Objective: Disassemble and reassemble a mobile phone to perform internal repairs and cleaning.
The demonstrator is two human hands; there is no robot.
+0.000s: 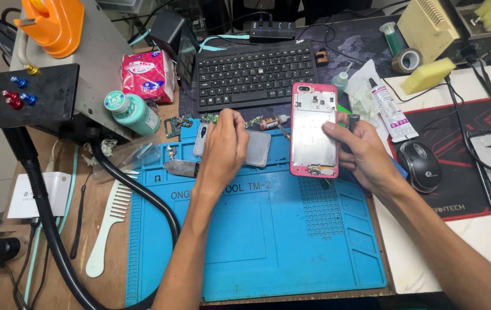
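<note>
My right hand (pixel 366 158) grips the opened pink phone frame (pixel 313 129) at the blue mat's (pixel 268 241) far edge; my left hand (pixel 222 149) pinches small parts there, fingers together; I'm mid-disassembly, needing careful picking.

Wooden bench (pixel 107 252): blue mat (pixel 291 241), keyboard (pixel 255 72), comb (pixel 109 227).

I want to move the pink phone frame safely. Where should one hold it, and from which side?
Probably by its long side edges, from the right: the pink phone frame lies flat and open on the blue mat, and the right hand already touches its right edge. Avoid its exposed inside.
</note>
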